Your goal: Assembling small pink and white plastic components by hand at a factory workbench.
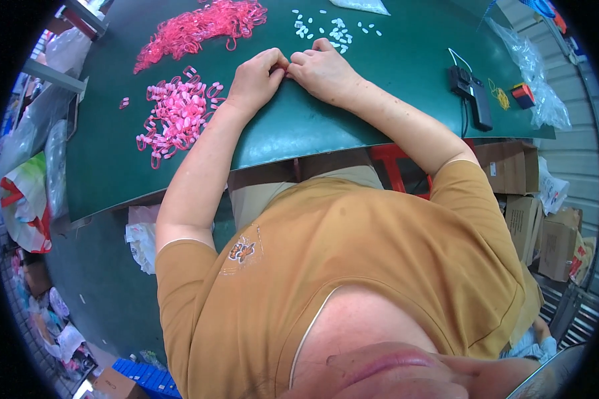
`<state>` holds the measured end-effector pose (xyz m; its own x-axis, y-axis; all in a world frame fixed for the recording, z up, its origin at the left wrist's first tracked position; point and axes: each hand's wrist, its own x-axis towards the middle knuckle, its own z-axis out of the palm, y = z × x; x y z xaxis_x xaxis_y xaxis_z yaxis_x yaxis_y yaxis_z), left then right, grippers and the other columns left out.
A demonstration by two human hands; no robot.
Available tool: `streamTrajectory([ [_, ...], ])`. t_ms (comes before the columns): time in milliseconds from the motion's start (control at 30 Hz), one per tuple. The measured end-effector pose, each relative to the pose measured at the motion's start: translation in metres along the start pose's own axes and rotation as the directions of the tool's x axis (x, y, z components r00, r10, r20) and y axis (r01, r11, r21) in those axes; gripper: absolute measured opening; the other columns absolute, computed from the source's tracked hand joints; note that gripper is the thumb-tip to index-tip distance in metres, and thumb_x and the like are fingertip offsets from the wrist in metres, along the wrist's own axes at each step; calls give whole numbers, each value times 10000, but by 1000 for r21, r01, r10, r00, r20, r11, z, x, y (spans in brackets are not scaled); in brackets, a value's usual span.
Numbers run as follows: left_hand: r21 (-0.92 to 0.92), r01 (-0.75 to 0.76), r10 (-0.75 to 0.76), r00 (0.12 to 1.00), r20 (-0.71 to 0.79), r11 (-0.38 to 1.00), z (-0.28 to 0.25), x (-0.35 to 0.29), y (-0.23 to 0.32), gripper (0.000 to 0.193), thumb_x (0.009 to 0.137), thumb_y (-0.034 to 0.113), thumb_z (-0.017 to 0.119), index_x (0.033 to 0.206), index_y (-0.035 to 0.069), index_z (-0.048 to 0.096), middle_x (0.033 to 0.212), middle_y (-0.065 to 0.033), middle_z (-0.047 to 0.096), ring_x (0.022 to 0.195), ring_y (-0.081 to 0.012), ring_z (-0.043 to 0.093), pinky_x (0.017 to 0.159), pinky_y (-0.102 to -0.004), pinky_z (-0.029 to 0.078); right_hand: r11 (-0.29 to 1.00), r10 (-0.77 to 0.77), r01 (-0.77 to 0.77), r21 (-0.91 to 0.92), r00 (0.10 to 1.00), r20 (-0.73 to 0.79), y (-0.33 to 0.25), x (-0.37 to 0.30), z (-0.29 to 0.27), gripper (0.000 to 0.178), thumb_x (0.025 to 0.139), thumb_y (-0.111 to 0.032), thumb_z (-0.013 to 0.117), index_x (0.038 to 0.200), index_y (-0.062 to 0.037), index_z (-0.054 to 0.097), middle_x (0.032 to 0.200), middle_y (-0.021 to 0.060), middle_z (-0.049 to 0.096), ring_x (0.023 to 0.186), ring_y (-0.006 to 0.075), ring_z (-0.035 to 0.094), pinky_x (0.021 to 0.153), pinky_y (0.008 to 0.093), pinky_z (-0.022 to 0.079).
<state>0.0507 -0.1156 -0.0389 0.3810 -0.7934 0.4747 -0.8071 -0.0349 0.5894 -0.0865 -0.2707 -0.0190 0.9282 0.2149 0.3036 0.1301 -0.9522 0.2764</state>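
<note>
Both my hands meet over the green table (299,126), fingertips pressed together. My left hand (258,76) is closed in a pinch, and my right hand (323,70) pinches right against it. A tiny reddish bit shows between the fingers, too small and covered to name. Left of my left hand lies a pile of pink loops with pale pink and white pieces on them (176,113). Beyond it is a larger heap of plain pinkish-red loops (203,30). Small white oval pieces (339,33) lie scattered just past my right hand.
A black power strip or adapter (471,96) with a cable sits on the table's right side, near yellow rubber bands (499,94) and a small red-and-blue block (522,96). Clear plastic bags (539,80) hang at the right edge. Cardboard boxes (509,166) stand below.
</note>
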Motion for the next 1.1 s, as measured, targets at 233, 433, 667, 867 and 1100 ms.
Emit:
streamTrajectory([
  [233,-57,93,-91,995,41,994,0,-2,1,51,920,76,696,969,88,689,968,-105,736,884,-303,735,779,-399,585,890,209,-229,394,973,93,15,-15,-8,229,978,-357,721,1017,-154,818,930,38,726,879,248,712,962,411,474],
  [433,-28,22,-21,999,41,999,-2,0,3,52,918,80,695,969,92,690,963,-99,732,886,-305,731,778,-403,585,801,227,-141,581,971,-77,20,-15,4,182,963,-222,737,1069,-93,808,955,69,734,822,270,731,787,384,572],
  [667,10,-34,33,999,29,999,-3,-2,2,62,912,80,686,967,77,658,974,-101,724,905,-324,724,777,-421,583,764,181,-188,618,981,76,22,-5,8,201,969,-267,707,1084,-145,818,988,34,731,908,244,725,843,418,526],
  [867,-6,-32,32,999,28,999,-3,-4,0,68,908,77,684,968,73,652,982,-101,725,912,-325,725,784,-426,586,874,152,-178,453,984,93,11,-5,-2,203,989,-272,681,1111,-172,808,1048,8,730,1018,219,709,950,438,442],
  [1100,17,-26,26,999,32,1000,-3,-1,1,76,909,78,686,980,77,659,990,-102,731,912,-324,728,786,-425,588,933,244,-220,284,968,-52,-9,-11,4,169,1004,-301,664,1048,-185,778,989,12,696,1010,211,699,942,449,435],
])
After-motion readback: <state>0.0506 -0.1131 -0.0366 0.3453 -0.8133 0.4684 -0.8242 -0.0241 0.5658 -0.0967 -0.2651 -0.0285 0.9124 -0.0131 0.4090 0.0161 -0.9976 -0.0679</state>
